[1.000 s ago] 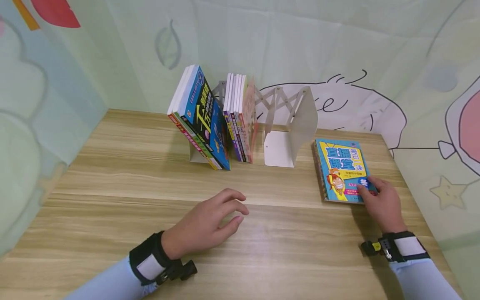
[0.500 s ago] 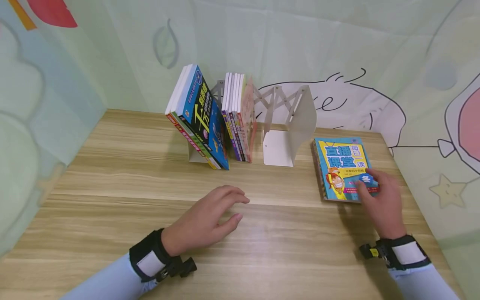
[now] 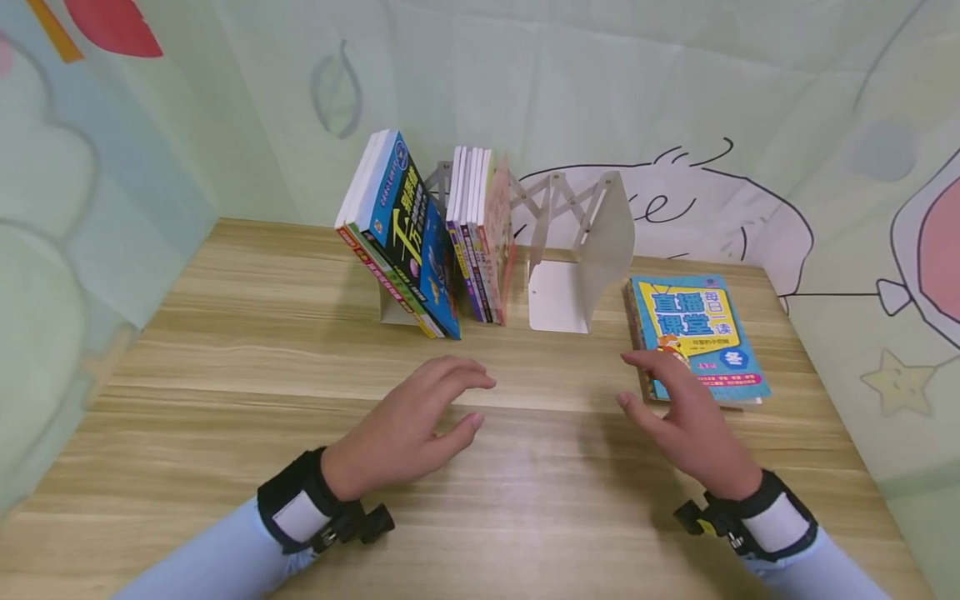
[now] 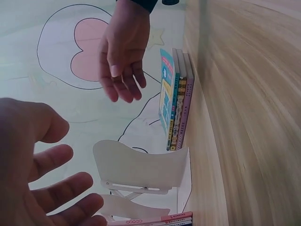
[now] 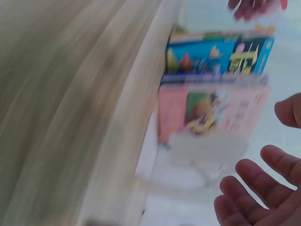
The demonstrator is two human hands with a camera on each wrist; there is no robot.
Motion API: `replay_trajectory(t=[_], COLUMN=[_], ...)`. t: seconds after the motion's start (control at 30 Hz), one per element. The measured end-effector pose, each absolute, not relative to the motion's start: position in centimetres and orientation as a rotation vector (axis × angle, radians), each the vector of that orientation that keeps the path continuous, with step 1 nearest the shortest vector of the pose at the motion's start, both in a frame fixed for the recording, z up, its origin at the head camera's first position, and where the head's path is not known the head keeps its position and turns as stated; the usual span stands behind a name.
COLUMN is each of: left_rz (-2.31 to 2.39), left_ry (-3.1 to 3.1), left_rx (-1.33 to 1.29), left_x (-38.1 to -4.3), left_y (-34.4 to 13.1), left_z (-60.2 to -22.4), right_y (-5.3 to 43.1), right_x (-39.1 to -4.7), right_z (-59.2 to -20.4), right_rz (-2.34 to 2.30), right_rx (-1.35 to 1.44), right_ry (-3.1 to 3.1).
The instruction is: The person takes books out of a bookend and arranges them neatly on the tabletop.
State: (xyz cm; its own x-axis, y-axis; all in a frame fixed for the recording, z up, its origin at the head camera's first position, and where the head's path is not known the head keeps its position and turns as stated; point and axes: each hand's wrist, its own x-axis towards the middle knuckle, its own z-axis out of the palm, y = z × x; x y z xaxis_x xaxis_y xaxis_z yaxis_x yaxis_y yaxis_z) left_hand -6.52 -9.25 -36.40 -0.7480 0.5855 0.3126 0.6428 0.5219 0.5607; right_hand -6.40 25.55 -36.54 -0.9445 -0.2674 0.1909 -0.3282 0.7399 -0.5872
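Wood-grain bench (image 3: 262, 375) under everything, and along its far side stands the white rack (image 3: 611, 242), its right-hand bay showing a base plate. At the rack's left end the big blue-and-black books (image 3: 412, 242) lean over; beside them, more upright, the thin books (image 3: 476, 233).

Now the one that matters: the stack of books (image 3: 738, 333), flat on the bench just right of the rack, blue-and-yellow cover up. Its long axis runs front to back, near end drifting a little right, spines turned left towards the rack.

And the hands! The right hand (image 3: 690, 425) is clearly the nearer, over the near-left corner of the stack from the head view, while the left wrist view shows it up off the books. Fingers loosely spread, nothing in them. From its palm, most of the stack lies ahead and to the right, so a grip would probably call for a reach that way. The left hand (image 3: 408, 425) hovers well apart, in front of the rack, fingers relaxed, also holding nothing.
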Motion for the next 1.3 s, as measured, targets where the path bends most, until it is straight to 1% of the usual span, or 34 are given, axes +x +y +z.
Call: replay_trajectory(t=[0.27, 0.67, 1.03, 1.3], left_rz=[-1.041, -1.064, -1.032, -0.955], left_ry=[-2.644, -2.634, -2.621, -2.59], left_rx=[-1.047, -1.021, -1.021, -0.98], left_x=[-6.7, -6.8, -7.4, -9.9], left_y=[-9.1, -8.9, -8.7, -7.7], left_z=[-36.2, -36.2, -35.8, -34.5], right_y=[22.0, 19.8, 19.5, 20.1], right_x=[-5.6, -5.4, -5.3, -5.1], right_z=[-35.6, -35.9, -36.1, -36.5], right_rz=[1.024, 1.052, 1.049, 1.07], right_rx=[0.722, 0.865, 0.84, 0.807], right_ry=[-2.838, -2.758, -2.768, -2.779])
